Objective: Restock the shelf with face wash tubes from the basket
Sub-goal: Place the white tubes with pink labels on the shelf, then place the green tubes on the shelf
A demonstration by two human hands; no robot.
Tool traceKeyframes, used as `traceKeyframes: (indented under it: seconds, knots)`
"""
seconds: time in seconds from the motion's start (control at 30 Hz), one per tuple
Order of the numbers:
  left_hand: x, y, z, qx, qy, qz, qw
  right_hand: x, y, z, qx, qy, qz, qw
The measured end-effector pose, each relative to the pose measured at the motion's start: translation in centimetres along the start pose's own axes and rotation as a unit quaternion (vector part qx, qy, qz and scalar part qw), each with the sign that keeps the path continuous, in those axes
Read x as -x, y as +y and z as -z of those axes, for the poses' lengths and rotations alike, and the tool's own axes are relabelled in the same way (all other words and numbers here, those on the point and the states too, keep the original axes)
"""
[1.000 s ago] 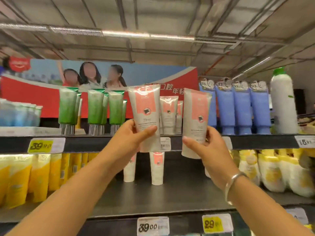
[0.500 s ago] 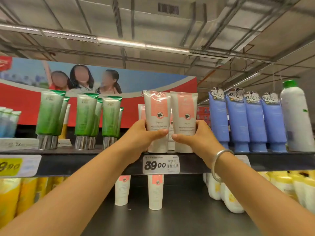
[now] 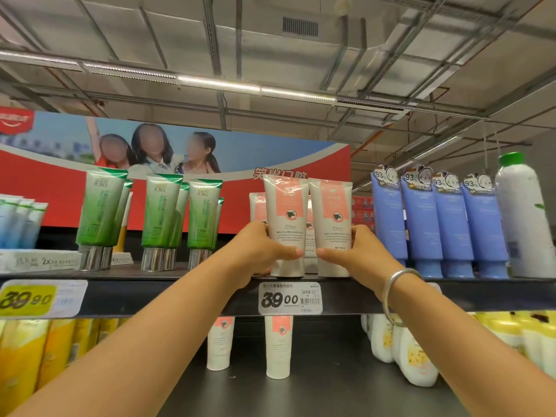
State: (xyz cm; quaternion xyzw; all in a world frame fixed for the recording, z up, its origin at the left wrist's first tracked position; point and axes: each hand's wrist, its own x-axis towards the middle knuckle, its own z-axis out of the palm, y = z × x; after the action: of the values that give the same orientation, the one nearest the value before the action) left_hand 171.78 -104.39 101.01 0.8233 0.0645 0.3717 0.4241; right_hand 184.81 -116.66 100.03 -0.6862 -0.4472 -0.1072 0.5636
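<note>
Two hands hold two white-and-pink tubes upright on a store shelf.

The left hand (image 3: 264, 251) grips the left tube (image 3: 285, 227), thumb across its front; the right hand (image 3: 355, 254) grips the right tube (image 3: 332, 227) the same way. The tubes stand side by side at the shelf (image 3: 180, 296) edge, above a price tag (image 3: 290, 298), between green tubes (image 3: 162, 218) and blue tubes (image 3: 436, 227).

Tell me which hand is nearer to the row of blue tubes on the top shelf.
Right. The right hand holds a pink-labelled tube just left of the blue tubes; the left hand holds another tube farther left.
</note>
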Motion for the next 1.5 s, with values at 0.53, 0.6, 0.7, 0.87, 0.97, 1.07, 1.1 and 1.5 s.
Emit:
traceKeyframes:
  seconds: [0.53,0.6,0.7,0.87,0.97,1.07,1.1,1.5]
  knots:
    - [-0.7,-0.2,-1.7,-0.01,0.028,0.004,1.0,-0.7,0.5,0.2,0.015,0.017,-0.019,1.0]
    - [-0.6,-0.1,-1.7,-0.015,0.028,0.008,0.999,-0.8,0.4,0.2,0.02,0.014,-0.023,0.999]
    - [-0.6,0.0,-1.7,-0.025,0.03,0.018,0.999,-0.9,0.4,0.3,0.031,0.012,-0.028,0.999]
    - [-0.5,0.2,-1.8,-0.032,0.028,0.027,0.999,-0.9,0.3,0.5,0.045,0.002,-0.038,0.998]
    - [-0.6,0.2,-2.0,-0.046,0.026,0.026,0.998,-0.8,0.3,0.5,0.049,0.0,-0.041,0.998]
    - [-0.7,0.2,-1.9,-0.056,0.03,0.031,0.997,-0.7,0.3,0.5,0.053,0.0,-0.042,0.998]
    - [-0.7,0.3,-1.9,-0.058,0.031,0.033,0.997,-0.7,0.2,0.6,0.057,0.001,-0.043,0.997]
    - [3.8,1.5,-3.1,0.017,0.21,-0.035,0.977,4.3,-0.9,2.0,0.054,0.119,0.038,0.991]
